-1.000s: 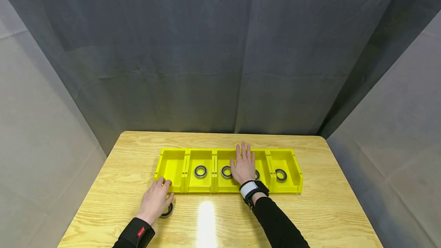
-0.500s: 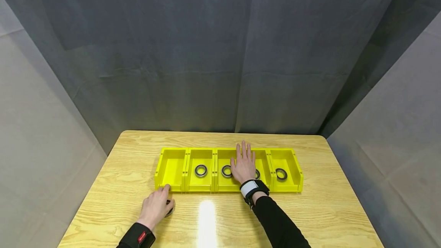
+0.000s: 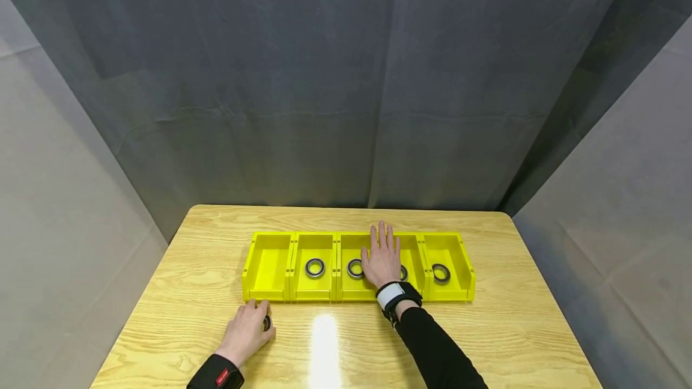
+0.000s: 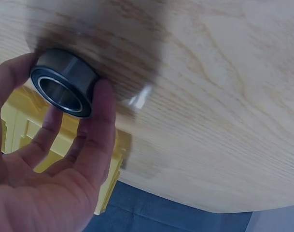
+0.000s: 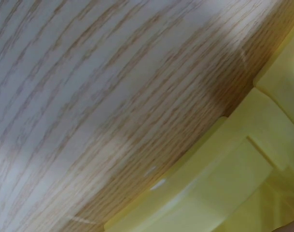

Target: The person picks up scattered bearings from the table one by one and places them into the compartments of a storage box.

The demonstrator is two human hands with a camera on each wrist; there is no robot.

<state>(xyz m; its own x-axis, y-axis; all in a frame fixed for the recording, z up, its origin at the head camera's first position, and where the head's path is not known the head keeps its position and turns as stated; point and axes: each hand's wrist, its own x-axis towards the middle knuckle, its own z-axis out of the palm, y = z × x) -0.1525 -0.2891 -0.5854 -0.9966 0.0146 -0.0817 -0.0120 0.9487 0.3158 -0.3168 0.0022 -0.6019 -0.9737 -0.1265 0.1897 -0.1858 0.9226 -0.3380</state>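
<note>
My left hand (image 3: 245,330) pinches a ball bearing (image 4: 63,82) between thumb and fingertips, in front of the leftmost bin (image 3: 270,263). In the left wrist view the black-sealed metal ring sits tilted close over the wooden table (image 4: 209,96). My right hand (image 3: 382,262) lies flat with straight fingers over the row of yellow bins (image 3: 337,296), at the middle and the divider right of it. Bearings lie in the second bin (image 3: 315,268), the middle one (image 3: 354,268) and the far right one (image 3: 441,274). Another bearing (image 3: 403,273) is partly hidden by my right hand.
The leftmost bin holds nothing. A grey curtain (image 3: 270,107) hangs behind the table's back edge, with pale cloth panels (image 3: 65,197) at both sides. The right wrist view shows wood and a bin's yellow front lip (image 5: 200,188).
My left hand has drawn back from the leftmost bin's front edge and taken hold of the bearing that lay on the table. The right hand has stayed in place.
</note>
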